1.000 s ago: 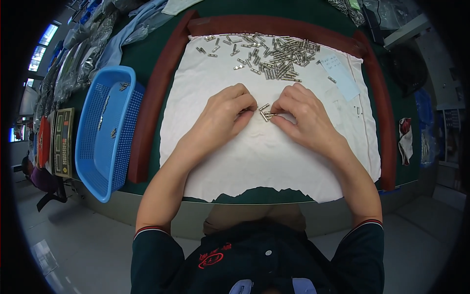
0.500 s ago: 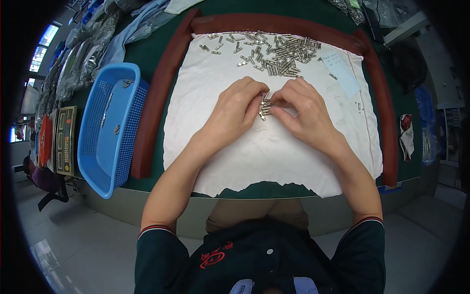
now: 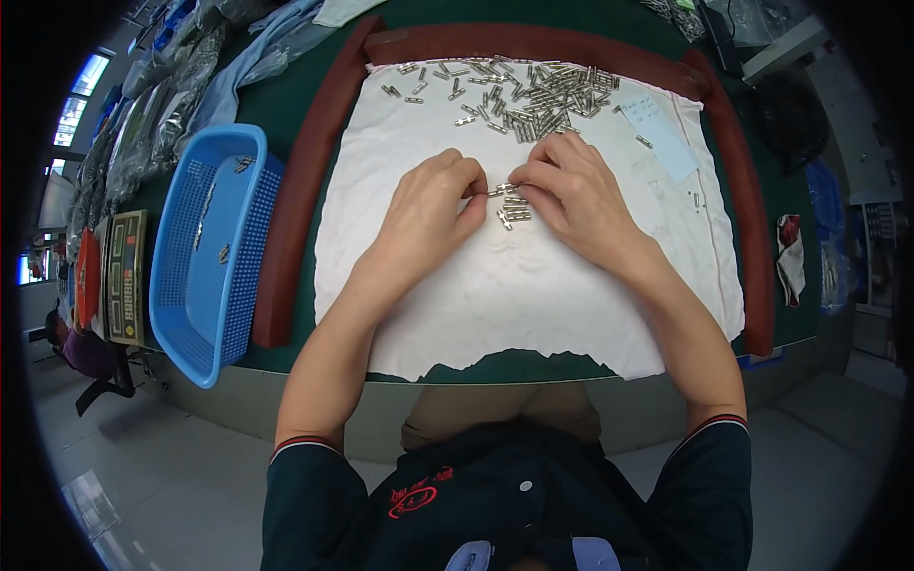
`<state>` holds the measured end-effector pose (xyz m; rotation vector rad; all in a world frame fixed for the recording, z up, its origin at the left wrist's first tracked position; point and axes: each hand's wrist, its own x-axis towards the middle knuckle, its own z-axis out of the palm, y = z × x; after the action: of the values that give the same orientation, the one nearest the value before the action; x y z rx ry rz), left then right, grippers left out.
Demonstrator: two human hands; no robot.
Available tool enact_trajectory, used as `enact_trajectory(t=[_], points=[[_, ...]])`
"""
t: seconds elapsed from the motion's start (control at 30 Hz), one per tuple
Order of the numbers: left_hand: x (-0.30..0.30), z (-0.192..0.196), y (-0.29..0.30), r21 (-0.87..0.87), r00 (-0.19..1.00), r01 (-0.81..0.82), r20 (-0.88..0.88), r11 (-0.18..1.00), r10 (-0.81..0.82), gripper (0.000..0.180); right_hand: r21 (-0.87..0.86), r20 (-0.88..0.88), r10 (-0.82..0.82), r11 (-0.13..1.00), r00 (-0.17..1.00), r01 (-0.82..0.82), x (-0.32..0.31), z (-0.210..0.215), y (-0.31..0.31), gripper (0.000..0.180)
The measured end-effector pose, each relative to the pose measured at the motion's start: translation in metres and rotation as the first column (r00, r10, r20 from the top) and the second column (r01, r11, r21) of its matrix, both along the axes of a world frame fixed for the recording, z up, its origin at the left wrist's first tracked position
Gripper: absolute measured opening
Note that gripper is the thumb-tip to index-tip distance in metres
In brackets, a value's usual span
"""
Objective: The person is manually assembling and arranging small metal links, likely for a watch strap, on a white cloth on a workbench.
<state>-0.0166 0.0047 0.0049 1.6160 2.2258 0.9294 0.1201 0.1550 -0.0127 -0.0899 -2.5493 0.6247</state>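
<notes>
Silver metal shows between the two hands: a small piece (image 3: 504,189) held above the middle of the white cloth (image 3: 476,305). Its long axis runs left to right, the right end tipped slightly away from the person. The left hand (image 3: 428,205) has thumb and forefinger pinched on the left end; the right hand (image 3: 579,195) has its thumb and forefinger nearly together at the right end. How the other fingers curl underneath cannot be told.

Just on the near side of the piece, a cluster (image 3: 517,208) of like ones lies on the cloth, most with their long axes left to right, side by side; one at the near left lies across that direction, pointing away from the person. In the heap (image 3: 547,100) at the far side they point every way. A loose one (image 3: 645,142) beside the blue note (image 3: 674,157) slants, its right end nearer the person.

Half a second ago the left fingers were over the cluster, close against the right hand; now the left hand has moved leftward, a gap has opened between the hands, and the cluster lies uncovered on its left side.
</notes>
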Motion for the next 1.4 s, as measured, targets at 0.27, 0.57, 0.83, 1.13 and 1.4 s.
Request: enact_trajectory(t=[0.27,0.57,0.83,1.13,1.4], points=[[-0.013,-0.008,0.003,0.065,0.999,-0.041,-0.029,0.997,0.043,0.008,-0.025,-0.004,0.014,1.0,1.0,-0.014,-0.001,0.0,-0.004,0.006],[-0.008,-0.01,0.005,0.152,0.992,0.127,0.001,0.98,-0.129,0.02,0.019,-0.027,0.053,0.998,0.998,-0.053,0.009,0.01,-0.03,0.013],[-0.009,-0.014,0.004,0.133,0.985,0.174,-0.016,0.976,-0.174,0.027,0.128,-0.062,0.075,0.99,0.995,-0.066,0.009,0.001,-0.042,0.005],[-0.008,-0.013,0.004,0.146,0.981,0.196,-0.029,0.97,-0.194,0.028,0.202,-0.035,-0.022,0.979,0.999,0.028,0.011,0.003,-0.042,0.004],[-0.007,-0.013,0.004,0.158,0.976,0.217,-0.031,0.963,-0.214,0.028,0.058,0.033,0.017,0.998,0.999,-0.019,0.018,0.008,-0.041,0.009]])
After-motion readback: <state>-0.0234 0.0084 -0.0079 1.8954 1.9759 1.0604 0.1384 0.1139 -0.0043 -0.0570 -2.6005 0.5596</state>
